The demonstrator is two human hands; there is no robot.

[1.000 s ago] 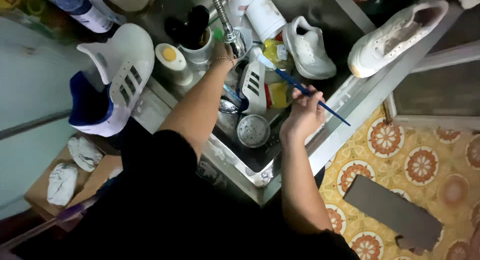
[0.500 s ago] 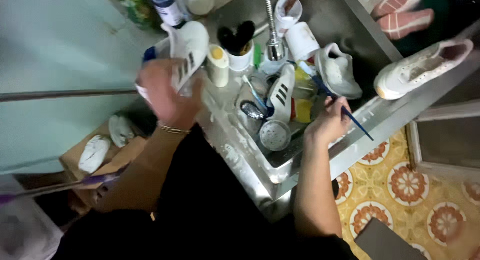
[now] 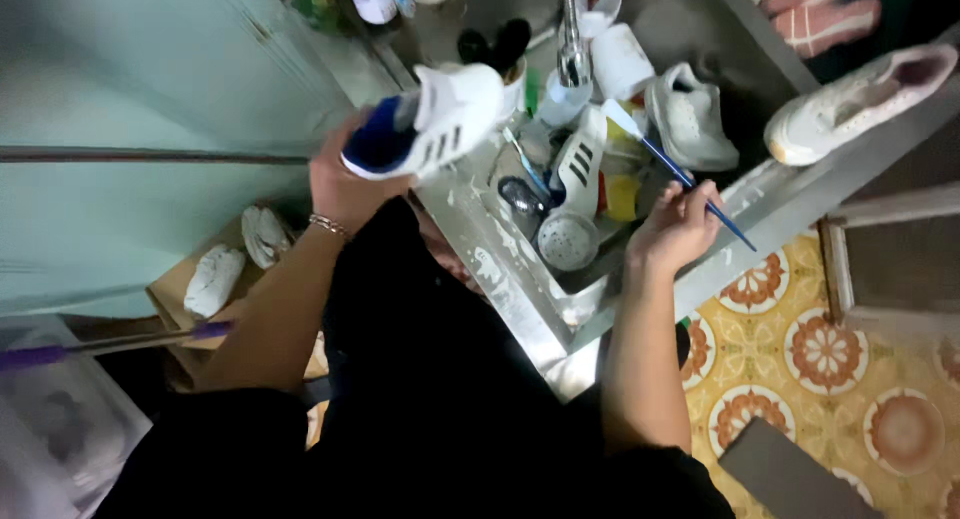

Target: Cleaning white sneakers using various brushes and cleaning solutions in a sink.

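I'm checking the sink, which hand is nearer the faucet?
Right. The right hand, holding a blue brush, is just beside the faucet; the left hand holds a shoe farther off.

A pale green wall (image 3: 130, 89) filled the left side, crossed by a dark horizontal rail (image 3: 150, 158). To the right, near, lay a floor of yellow tiles with orange flower medallions (image 3: 830, 359). The light was dim.
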